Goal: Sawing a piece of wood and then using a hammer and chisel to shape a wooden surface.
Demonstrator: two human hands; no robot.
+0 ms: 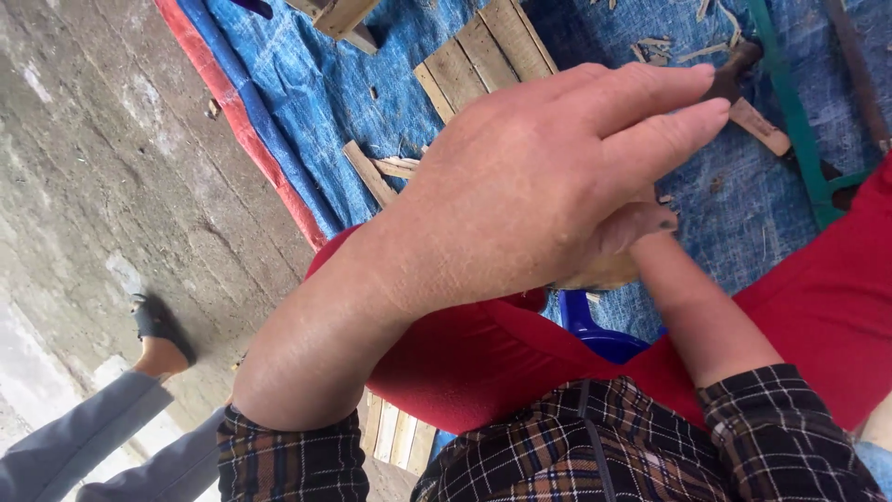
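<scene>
Checked sleeves and red trousers fill the bottom of the view, and from them the left hand (530, 186) rises largest of all, back toward the camera, fingers stretched out and pressed together, pointing right. It lies flat over something rather than curling round it. Under its palm shows a pale edge of wood (604, 272) — probably a small piece or block, though the hand hides nearly all of it, so its long axis cannot be read. The right hand (650, 223) comes up from below on a bare forearm; only a thumb with a dark nail shows at the wood's upper edge, and whether that hand is clamped on the piece cannot be told.

So the wood sits directly beneath the left hand and just above the right, between the knees, over a blue plastic stool (595, 330). Beyond lie the blue tarp (307, 84), a slatted wooden panel (483, 56) and a green-framed saw (799, 121) — well apart, at upper right. Another person's sandalled foot (158, 339) stands on the concrete at left.
</scene>
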